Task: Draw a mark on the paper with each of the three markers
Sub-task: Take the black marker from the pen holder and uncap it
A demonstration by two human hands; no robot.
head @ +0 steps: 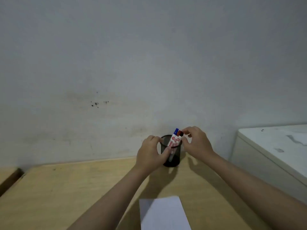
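Observation:
A black mesh pen cup [174,159] stands at the far edge of the wooden table [83,188], against the wall. White markers lean in it: a blue-capped marker [176,131], a red-capped marker [179,133] and a black cap [181,133] beside them. My left hand [150,152] wraps the cup's left side. My right hand [196,142] pinches the marker tops with thumb and forefinger. A white sheet of paper [163,213] lies near me at the bottom centre.
A grey-white wall [132,63] with dark specks rises just behind the cup. A pale cabinet [274,151] stands to the right of the table. A gap [11,180] separates this table from another surface at the left.

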